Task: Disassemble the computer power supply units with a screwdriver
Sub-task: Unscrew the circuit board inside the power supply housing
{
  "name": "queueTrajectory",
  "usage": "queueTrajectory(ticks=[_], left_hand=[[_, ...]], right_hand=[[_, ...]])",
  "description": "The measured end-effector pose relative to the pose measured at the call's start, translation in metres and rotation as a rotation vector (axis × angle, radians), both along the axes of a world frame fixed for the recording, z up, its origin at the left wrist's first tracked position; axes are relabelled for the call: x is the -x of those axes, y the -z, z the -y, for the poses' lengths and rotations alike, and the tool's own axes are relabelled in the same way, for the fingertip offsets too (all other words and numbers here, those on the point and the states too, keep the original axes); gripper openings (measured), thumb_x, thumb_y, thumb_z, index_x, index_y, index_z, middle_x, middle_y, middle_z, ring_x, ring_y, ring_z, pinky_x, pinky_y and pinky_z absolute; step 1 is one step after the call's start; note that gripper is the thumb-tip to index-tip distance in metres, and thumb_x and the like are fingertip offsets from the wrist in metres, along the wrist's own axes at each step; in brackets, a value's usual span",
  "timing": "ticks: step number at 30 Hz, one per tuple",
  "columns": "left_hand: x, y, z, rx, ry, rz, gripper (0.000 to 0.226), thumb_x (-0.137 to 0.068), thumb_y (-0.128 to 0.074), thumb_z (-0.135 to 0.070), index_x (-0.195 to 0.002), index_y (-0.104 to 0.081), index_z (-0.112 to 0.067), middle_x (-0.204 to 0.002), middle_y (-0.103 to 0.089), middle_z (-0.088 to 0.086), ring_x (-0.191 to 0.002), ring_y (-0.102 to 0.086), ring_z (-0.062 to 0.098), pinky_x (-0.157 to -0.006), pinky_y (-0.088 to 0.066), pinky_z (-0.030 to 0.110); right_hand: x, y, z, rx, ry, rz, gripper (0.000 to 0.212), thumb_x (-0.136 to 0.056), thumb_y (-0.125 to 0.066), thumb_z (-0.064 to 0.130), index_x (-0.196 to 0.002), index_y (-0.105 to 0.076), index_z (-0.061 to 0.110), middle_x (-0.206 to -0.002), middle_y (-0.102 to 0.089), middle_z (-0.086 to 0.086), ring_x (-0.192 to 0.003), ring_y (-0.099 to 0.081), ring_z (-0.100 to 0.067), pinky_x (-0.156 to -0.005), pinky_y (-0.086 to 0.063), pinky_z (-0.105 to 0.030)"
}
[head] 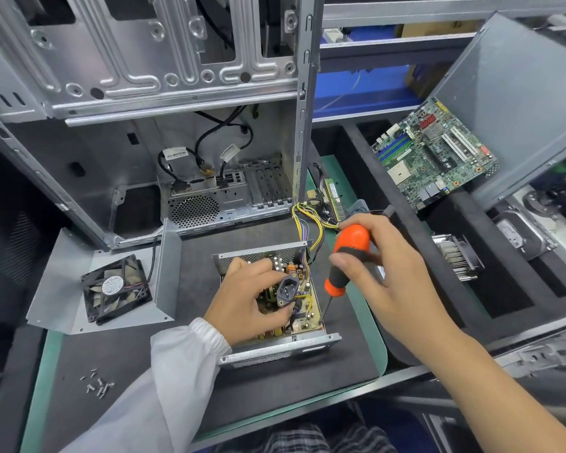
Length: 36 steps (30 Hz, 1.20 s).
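Observation:
An opened power supply unit [285, 349] sits on the dark mat in the middle, its circuit board exposed. My left hand [245, 299] reaches into it and grips the black power socket [287, 289] that lies over the board. My right hand [389, 269] grips an orange and black screwdriver [348, 256], held upright, with its tip down at the board's right front corner. A bundle of yellow and black wires [307, 220] runs out of the unit's back. The removed metal cover [62, 289] with its black fan [116, 289] lies to the left.
An empty computer case [144, 93] stands open behind the unit. Several loose screws [98, 385] lie on the mat at the front left. A motherboard [435, 155], a heatsink [455, 256] and a hard drive [520, 233] rest in compartments to the right.

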State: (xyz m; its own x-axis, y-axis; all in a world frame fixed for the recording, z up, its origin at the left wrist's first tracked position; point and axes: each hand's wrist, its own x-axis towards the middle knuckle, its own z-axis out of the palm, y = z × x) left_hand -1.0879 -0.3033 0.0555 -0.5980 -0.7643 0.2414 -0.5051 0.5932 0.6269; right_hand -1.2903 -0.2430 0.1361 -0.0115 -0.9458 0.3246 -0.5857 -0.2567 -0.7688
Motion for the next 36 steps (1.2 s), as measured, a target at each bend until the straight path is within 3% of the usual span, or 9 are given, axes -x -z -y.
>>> queueTrajectory(ticks=[9, 12, 16, 20, 22, 25, 30, 33, 36], left_hand=[[-0.001, -0.016, 0.006, 0.022, 0.056, 0.196, 0.041, -0.077, -0.056, -0.052, -0.104, -0.071, -0.024, -0.074, -0.044, -0.019, -0.074, -0.048, 0.007, -0.071, -0.027, 0.017], [0.005, -0.020, 0.001, 0.028, 0.038, 0.266, 0.037, -0.082, -0.067, -0.041, -0.114, -0.066, -0.024, -0.096, -0.062, -0.009, -0.095, -0.060, 0.016, -0.078, -0.046, 0.032], [0.010, -0.033, 0.007, -0.078, 0.054, 0.337, 0.035, -0.087, -0.066, -0.032, -0.121, -0.061, -0.026, -0.115, -0.064, -0.009, -0.109, -0.057, 0.012, -0.093, -0.045, 0.030], [0.017, -0.064, 0.023, -0.377, 0.225, 0.199, 0.034, -0.084, -0.071, -0.023, -0.117, -0.066, -0.023, -0.109, -0.070, -0.004, -0.102, -0.063, 0.015, -0.093, -0.048, 0.038], [0.025, -0.073, 0.022, -0.513, 0.352, 0.096, 0.034, -0.079, -0.075, -0.030, -0.111, -0.068, -0.018, -0.101, -0.069, 0.011, -0.095, -0.063, 0.027, -0.090, -0.049, 0.049], [0.037, -0.072, 0.017, -0.663, 0.360, -0.088, 0.025, -0.079, -0.078, -0.019, -0.089, -0.065, 0.000, -0.082, -0.056, 0.027, -0.078, -0.048, 0.027, -0.080, -0.045, 0.059], [0.038, -0.053, 0.011, -0.731, 0.277, -0.279, 0.022, -0.078, -0.077, -0.001, -0.092, -0.065, 0.012, -0.085, -0.059, 0.029, -0.085, -0.052, 0.023, -0.082, -0.047, 0.047], [0.035, -0.050, 0.011, -0.709, 0.284, -0.311, 0.010, -0.078, -0.078, -0.002, -0.082, -0.069, -0.005, -0.075, -0.064, 0.002, -0.076, -0.056, 0.009, -0.073, -0.046, 0.026], [0.036, -0.041, 0.015, -0.765, 0.254, -0.344, 0.018, -0.077, -0.079, -0.011, -0.092, -0.071, -0.009, -0.079, -0.050, 0.012, -0.076, -0.042, 0.024, -0.076, -0.035, 0.036]], right_hand=[[-0.001, -0.012, -0.002, 0.021, -0.099, -0.089, 0.035, -0.085, -0.064, 0.042, -0.109, -0.062, 0.017, -0.095, -0.052, -0.001, -0.090, -0.051, -0.011, -0.082, -0.044, -0.026], [0.002, -0.012, -0.003, 0.028, -0.100, -0.080, 0.034, -0.086, -0.064, 0.040, -0.109, -0.062, 0.016, -0.095, -0.053, -0.001, -0.090, -0.051, -0.010, -0.082, -0.043, -0.023], [0.005, -0.014, -0.004, 0.033, -0.121, -0.065, 0.030, -0.085, -0.067, 0.033, -0.108, -0.063, 0.016, -0.096, -0.055, 0.000, -0.090, -0.051, -0.004, -0.083, -0.038, -0.012], [0.007, -0.016, -0.005, 0.008, -0.168, -0.045, 0.027, -0.085, -0.066, 0.029, -0.109, -0.063, 0.016, -0.100, -0.059, 0.000, -0.096, -0.054, -0.011, -0.086, -0.043, -0.022], [0.009, -0.017, -0.004, -0.016, -0.191, -0.035, 0.027, -0.086, -0.066, 0.027, -0.111, -0.063, 0.018, -0.103, -0.059, 0.002, -0.099, -0.055, -0.013, -0.088, -0.044, -0.027], [0.013, -0.018, -0.003, -0.045, -0.254, -0.048, 0.028, -0.090, -0.062, 0.024, -0.117, -0.060, 0.019, -0.111, -0.060, 0.007, -0.107, -0.055, -0.014, -0.094, -0.042, -0.029], [0.007, -0.020, 0.002, -0.058, -0.249, -0.093, 0.031, -0.088, -0.064, 0.033, -0.116, -0.059, 0.019, -0.110, -0.056, 0.007, -0.107, -0.053, -0.008, -0.092, -0.041, -0.021], [-0.006, -0.021, 0.007, 0.016, -0.106, -0.012, 0.035, -0.075, -0.076, 0.037, -0.103, -0.064, 0.020, -0.095, -0.056, 0.004, -0.090, -0.054, -0.006, -0.080, -0.040, -0.012], [-0.010, -0.017, 0.006, 0.007, 0.004, 0.149, 0.030, -0.073, -0.081, 0.025, -0.093, -0.059, 0.023, -0.087, -0.061, 0.010, -0.086, -0.060, -0.011, -0.077, -0.046, -0.019]])
